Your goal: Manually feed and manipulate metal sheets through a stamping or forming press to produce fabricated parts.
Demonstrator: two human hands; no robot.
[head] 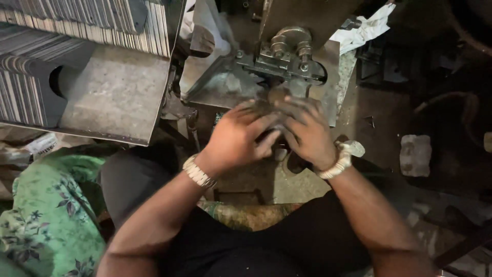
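Bare forearms, pale beaded bracelet (199,173) on left wrist, another (338,163) on right, dark trousers (287,241)

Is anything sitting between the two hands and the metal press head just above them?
Nothing visible does. The left hand and right hand meet right under the metal press head, fingers blurred and overlapping. What they hold is hidden. The stacked metal sheets lie off to the left.

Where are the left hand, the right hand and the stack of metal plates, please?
left hand (237,137): head view, on the back of the hand.
right hand (307,132): head view, on the back of the hand.
stack of metal plates (115,92): head view, on the flat top plate.
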